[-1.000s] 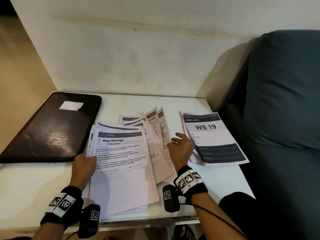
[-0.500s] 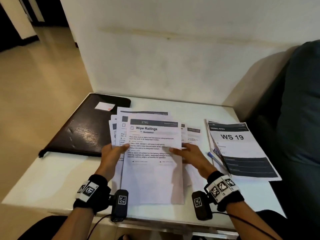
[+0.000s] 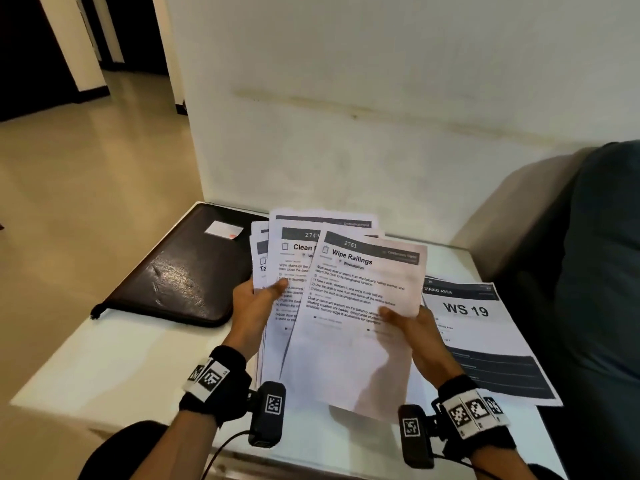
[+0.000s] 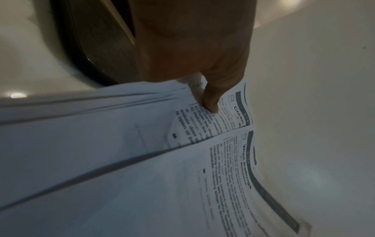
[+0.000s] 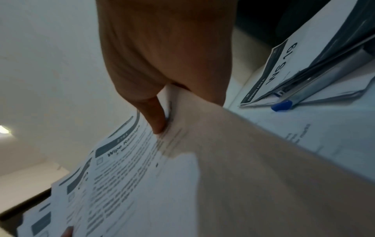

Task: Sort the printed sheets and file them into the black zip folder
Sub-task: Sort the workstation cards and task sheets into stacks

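Both hands hold printed sheets up above the white table (image 3: 114, 358). My left hand (image 3: 256, 303) grips a fanned stack of sheets (image 3: 294, 268) topped by a "Clean" page, thumb (image 4: 211, 102) pressed on its face. My right hand (image 3: 405, 323) pinches the "Wipe Railings" sheet (image 3: 356, 323) at its right edge, thumb (image 5: 156, 118) on top; this sheet overlaps the stack and tilts right. The black zip folder (image 3: 176, 275) lies closed at the table's back left, a small white label (image 3: 223, 229) on its cover.
A second pile of sheets headed "WS 19" (image 3: 481, 337) lies on the table's right side, with a blue-capped pen (image 5: 300, 94) tucked beside it. A dark sofa (image 3: 602, 271) stands to the right, a white wall behind, and open floor (image 3: 69, 188) to the left.
The sheets were spread flat on the table a second ago; both hands gathered and lifted them. The "Wipe Railings" sheet now slides right, away from the stack in my left hand.
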